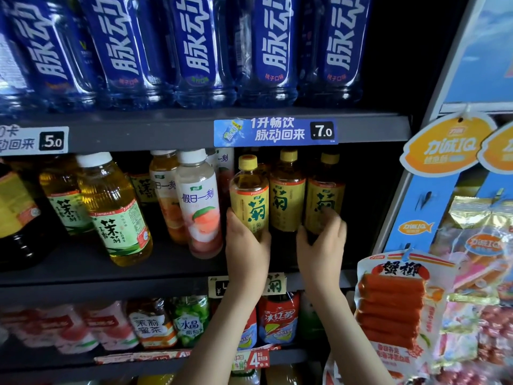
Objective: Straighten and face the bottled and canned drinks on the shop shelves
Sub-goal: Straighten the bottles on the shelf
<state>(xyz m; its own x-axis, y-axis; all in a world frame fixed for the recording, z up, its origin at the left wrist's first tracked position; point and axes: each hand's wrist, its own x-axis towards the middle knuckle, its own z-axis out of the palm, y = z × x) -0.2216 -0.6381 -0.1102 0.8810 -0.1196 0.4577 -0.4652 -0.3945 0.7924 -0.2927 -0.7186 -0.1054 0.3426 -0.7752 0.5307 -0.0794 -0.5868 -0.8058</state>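
Nearest, the left hand (245, 243) wraps the lower body of the left chrysanthemum tea bottle (249, 195), which stands at the front of the middle shelf (83, 284), towards its right end. The right hand (323, 240) curls round the base of the right chrysanthemum tea bottle (324, 195), set further back. A third yellow-capped bottle (287, 198) stands between them, untouched. Full plastic bottles likely feel fairly heavy, smooth and slightly squeezable. Gripping low on the labelled body should let each one turn and slide without tipping.

bottles (249, 195): clear glossy plastic (paper-look labels) | shelf (138, 134): matt dark metal
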